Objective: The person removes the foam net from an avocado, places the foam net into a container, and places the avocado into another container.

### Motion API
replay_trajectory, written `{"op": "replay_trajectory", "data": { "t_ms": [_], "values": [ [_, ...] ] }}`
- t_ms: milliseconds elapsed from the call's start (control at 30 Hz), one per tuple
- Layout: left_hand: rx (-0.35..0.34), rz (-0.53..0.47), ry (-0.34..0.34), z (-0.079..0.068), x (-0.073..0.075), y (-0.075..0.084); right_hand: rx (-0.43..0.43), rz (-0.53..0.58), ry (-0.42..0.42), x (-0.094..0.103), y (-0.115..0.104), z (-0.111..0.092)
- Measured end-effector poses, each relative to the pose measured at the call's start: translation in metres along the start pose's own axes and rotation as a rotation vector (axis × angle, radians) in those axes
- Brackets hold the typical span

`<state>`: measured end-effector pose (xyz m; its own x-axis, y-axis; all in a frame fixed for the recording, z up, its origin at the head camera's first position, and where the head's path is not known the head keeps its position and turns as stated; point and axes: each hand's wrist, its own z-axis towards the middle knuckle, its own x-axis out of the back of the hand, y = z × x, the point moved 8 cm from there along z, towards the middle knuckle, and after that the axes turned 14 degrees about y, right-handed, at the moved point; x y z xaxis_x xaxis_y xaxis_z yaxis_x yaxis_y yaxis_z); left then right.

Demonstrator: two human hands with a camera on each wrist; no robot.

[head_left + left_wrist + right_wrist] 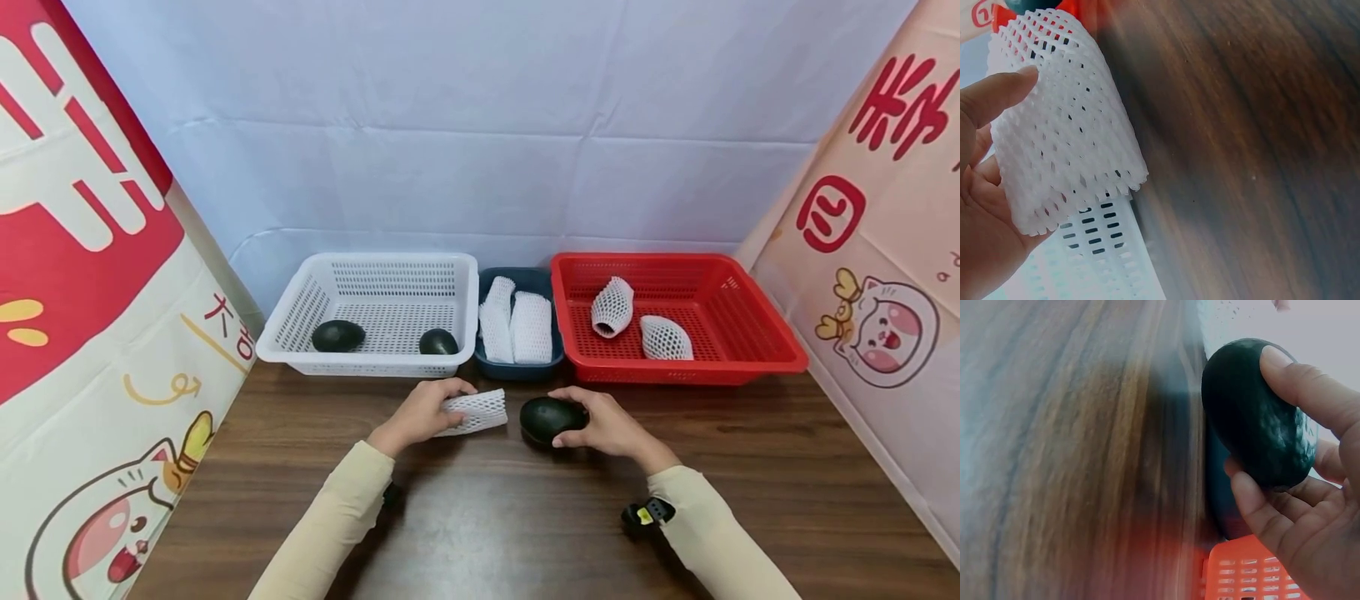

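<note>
A smooth, glossy, dark green oval fruit [542,419] is in front of the blue plastic tub [517,372], the right hand [609,423] partly curled round it. Nearer the tub's left corner, the left hand [422,413] pinches a flattened tube of white foam net [482,411] between thumb and fingers. Whether the fruit touches the wood-grained desk [465,517] is hard to tell.

Below the frame's centre, my left hand [422,410] holds a white foam net [483,410]. My right hand [609,425] grips a dark fruit [545,419].
</note>
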<state>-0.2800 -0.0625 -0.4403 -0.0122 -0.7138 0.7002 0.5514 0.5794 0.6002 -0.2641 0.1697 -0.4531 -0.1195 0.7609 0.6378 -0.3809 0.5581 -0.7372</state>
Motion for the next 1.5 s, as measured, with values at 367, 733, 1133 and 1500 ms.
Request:
{"op": "replay_trajectory", "data": {
  "t_ms": [367,733,1133,1500],
  "values": [
    [0.045,-0.003,0.002,0.004,0.001,0.002,-0.040,-0.004,0.003,0.003,0.002,0.000],
    [0.045,-0.016,0.066,0.016,-0.005,0.022,-0.049,-0.039,0.060,0.026,0.009,-0.013],
    [0.049,-0.173,0.280,0.026,0.010,0.035,-0.080,-0.066,0.106,0.041,0.021,-0.026],
    [0.112,-0.179,0.288,0.045,0.011,0.038,-0.103,-0.075,0.140,0.058,0.027,-0.033]
  ]
}}
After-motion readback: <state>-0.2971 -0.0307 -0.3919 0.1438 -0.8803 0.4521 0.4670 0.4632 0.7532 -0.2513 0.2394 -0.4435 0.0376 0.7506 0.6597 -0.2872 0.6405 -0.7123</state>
